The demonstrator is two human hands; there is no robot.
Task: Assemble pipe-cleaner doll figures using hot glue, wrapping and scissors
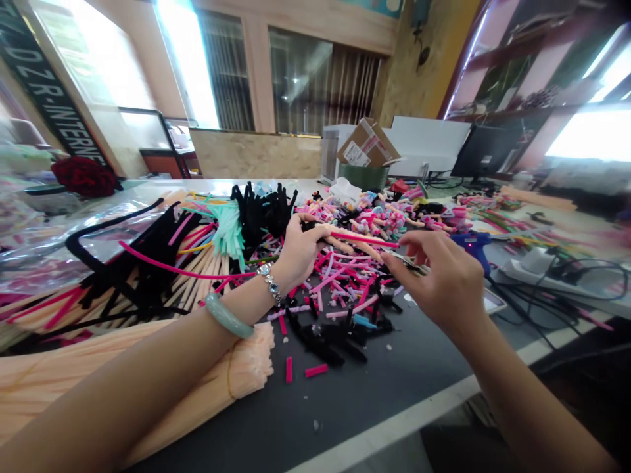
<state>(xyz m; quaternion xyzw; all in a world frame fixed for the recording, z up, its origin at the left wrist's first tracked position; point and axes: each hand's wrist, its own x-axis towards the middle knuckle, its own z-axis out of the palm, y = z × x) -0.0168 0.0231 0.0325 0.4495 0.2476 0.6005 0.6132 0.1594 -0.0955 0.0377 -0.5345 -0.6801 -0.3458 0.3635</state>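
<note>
1. Open dark mat lies in front, giving a hand low passage beside 2 loose pink pieces.
2. Between the left hand and right hand, a pink stem bars the straight way; clippings crowd beneath.
3. On the left, a peach bundle blocks the near side.
4. On the right, a glue gun, power strip and cables stand in the way.

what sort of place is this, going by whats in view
Probably a small craft workshop: a bundle of peach fuzzy stems, a heap of short coloured pieces and what looks like a blue glue gun suggest it.
</note>
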